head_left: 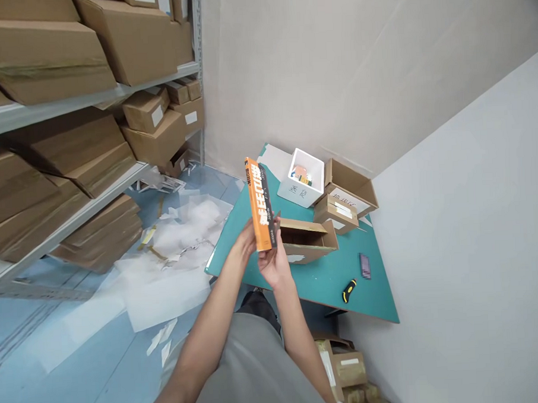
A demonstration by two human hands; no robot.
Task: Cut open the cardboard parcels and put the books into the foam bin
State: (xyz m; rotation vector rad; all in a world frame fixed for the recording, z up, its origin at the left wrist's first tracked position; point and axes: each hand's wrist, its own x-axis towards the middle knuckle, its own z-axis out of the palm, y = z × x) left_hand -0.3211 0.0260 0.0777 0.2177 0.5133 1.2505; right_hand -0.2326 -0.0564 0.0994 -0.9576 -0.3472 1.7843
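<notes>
Head | orange-black package (pixel 261 205), bold white lettering | left fingers (pixel 249 232), right fingers (pixel 265 262) grasping it

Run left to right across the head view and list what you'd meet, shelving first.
Grey shelving → orange-and-black item held in the hands → white container → yellow-and-black cutter → dark rectangular object.

From the head, the view looks forward and down over the nearby hands (pixel 275 265).
</notes>
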